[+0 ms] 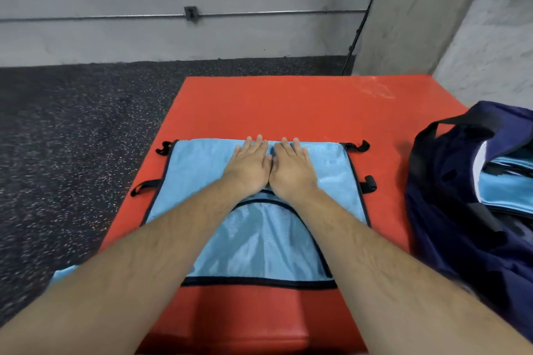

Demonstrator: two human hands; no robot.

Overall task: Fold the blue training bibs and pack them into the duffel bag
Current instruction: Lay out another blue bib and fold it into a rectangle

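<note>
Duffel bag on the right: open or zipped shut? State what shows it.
Open. The duffel bag gapes at the top, and folded blue bibs show inside.

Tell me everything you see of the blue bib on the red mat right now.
The blue bib is light blue, shiny, mesh-like fabric with black edging and black strap loops, two on each side. It lies flat on the red mat. Its far part looks folded over, and a curved black-trimmed opening shows nearer the person. The left hand and right hand press flat on it side by side near its far edge.
</note>
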